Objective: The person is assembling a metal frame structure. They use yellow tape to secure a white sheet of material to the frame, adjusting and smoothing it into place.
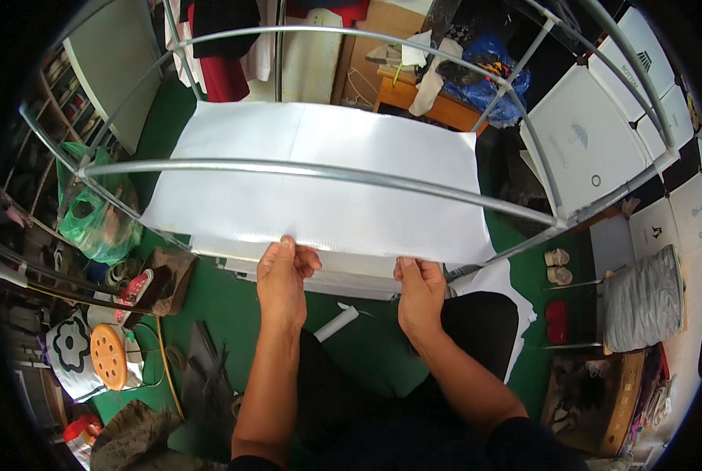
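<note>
A broad white sheet [343, 210], smooth and with a faint crease across its far half, lies spread within a frame of grey metal tubes. One tube, the near rail [311, 167], crosses over the sheet in my view. My left hand [282, 275] pinches the sheet's near edge, thumb on top and fingers curled. Further right, my right hand [419, 292] grips the same edge between thumb and fingers. Below that edge, pale layered material [343, 271] shows between my hands; what it is I cannot tell.
A white roll [337, 323] lies on the green floor [233, 302] below my hands. To the left are a green plastic bag [100, 220] and an orange round stool [108, 357]. White cabinet panels [582, 133] and a grey-covered chair [643, 302] stand at the right.
</note>
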Motion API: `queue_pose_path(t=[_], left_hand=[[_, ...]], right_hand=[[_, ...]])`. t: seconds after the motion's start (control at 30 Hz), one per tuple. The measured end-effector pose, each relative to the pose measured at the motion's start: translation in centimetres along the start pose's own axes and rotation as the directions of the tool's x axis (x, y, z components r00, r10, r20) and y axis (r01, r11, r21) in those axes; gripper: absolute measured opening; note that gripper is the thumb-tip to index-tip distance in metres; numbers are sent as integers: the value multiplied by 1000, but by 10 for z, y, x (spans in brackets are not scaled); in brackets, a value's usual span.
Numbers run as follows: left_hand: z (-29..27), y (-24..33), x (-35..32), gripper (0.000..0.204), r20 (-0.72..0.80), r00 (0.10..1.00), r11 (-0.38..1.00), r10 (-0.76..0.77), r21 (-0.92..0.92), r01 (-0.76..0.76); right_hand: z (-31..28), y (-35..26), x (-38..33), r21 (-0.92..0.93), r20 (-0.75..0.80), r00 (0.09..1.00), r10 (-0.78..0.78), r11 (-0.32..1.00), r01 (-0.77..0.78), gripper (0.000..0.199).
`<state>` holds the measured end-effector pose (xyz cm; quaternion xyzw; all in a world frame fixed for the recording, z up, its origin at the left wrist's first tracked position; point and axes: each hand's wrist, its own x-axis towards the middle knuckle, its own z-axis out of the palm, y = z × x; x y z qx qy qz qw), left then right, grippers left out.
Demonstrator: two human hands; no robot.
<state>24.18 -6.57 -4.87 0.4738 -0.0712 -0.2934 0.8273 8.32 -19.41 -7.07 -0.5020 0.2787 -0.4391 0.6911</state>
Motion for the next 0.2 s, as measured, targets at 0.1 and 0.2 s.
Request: queue_pose_path(t=[0.1, 0.2], left_hand=[[2, 2, -2, 35, -35, 999, 1000, -3, 9, 3], [-1, 1, -1, 37, -15, 1000, 1000, -8, -2, 8]], right_hand=[[6, -3, 1, 99, -16, 1000, 27, 995, -25, 9], [3, -2, 7, 288, 60, 994, 87, 952, -100, 16]])
